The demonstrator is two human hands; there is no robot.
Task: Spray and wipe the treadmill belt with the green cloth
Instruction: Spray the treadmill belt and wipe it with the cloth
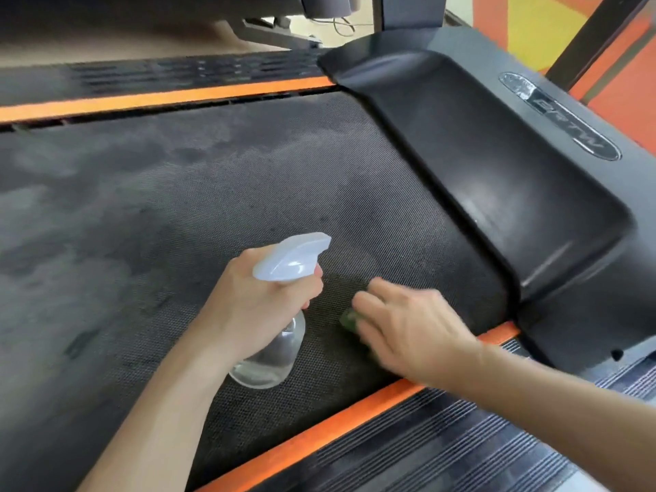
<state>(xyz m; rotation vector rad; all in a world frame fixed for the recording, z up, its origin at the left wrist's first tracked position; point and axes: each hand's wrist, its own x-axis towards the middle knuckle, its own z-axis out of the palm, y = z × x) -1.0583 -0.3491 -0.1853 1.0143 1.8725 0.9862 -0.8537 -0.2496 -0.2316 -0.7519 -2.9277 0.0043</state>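
The dark textured treadmill belt [213, 193] fills the middle of the view, with paler dusty patches on its left part. My left hand [248, 307] grips a clear spray bottle [273, 356] with a white trigger head, held just above the belt, nozzle pointing right. My right hand [408, 332] lies on the belt near its right end and presses a green cloth [349, 321] down on it. Only a small green edge of the cloth shows under my fingers.
Orange side strips run along the far edge [170, 97] and the near edge [319, 431] of the belt. A glossy black motor cover [497, 179] rises at the belt's right end. Ribbed black foot rails [443, 449] lie outside the near strip.
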